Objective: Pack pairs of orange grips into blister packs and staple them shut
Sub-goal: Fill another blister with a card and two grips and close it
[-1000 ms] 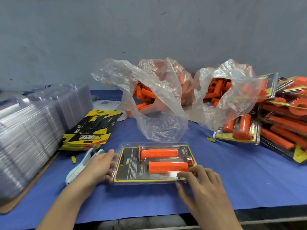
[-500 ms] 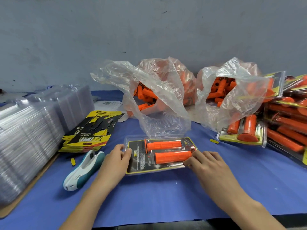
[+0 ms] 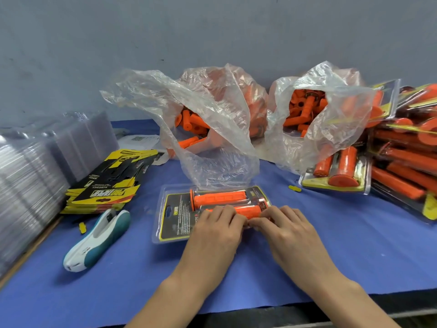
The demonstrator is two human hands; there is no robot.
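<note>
Step in hand: closing a filled blister pack, judging by both hands pressing on its near side. It does not look stapled yet.
Pack: lies flat on the table, centre front, with a black and yellow card inside. Two orange grips lie side by side in it, the far grip in full view and the near grip partly under the fingers.
Left hand: released, fingers laid on the pack's lid and pressing, clasping nothing.
Right hand: likewise unclenched, fingertips pushing down just beside the left hand's.
Next move: probably one hand keeps the lid down while the other reaches left for the stapler, which lies untouched near the pack.
Surface: a table under a blue cloth.
Supplies: a stack of printed cards and clear empty blisters on the left; two open plastic bags of loose orange grips behind.
Finished packs: heaped on the right.
Room: a plain grey wall right behind the table.
</note>
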